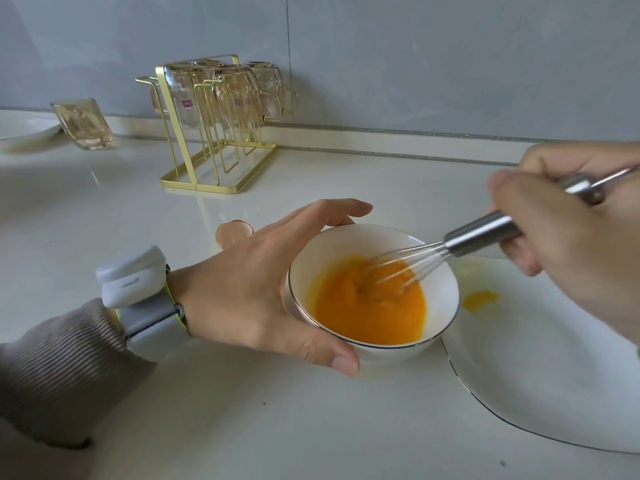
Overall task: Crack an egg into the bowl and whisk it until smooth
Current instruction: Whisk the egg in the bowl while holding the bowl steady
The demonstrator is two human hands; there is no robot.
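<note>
A: Where is the bowl (346,244)?

B: On the pale surface (242,427), about the middle of the view. It is white with a thin dark rim, and the egg (367,310) in it is an even orange pool.

A: And the hands?

B: The left hand (263,285) cups the bowl from 9 o'clock, with the thumb curled along the near wall and the fingers round the far rim. The right hand (568,237) comes in from 2 o'clock, closed around the steel handle of the whisk (485,230). The wires dip into the egg and look blurred.

A: What lies around the bowl?

B: A white plate (536,375) is at 4 o'clock, just beside the bowl; whether they touch I cannot tell. A yellow smear (479,299) lies on the plate near the bowl. An eggshell (232,232) sits at 10 o'clock, partly behind the left hand. Further off at 11 o'clock is a gold wire rack (207,174) holding upturned glasses, and a lone tumbler (83,123) stands far out at 10 o'clock.

A: Anything on the left wrist?

B: A grey strapped device (138,282), above a ribbed sleeve (52,368).
</note>
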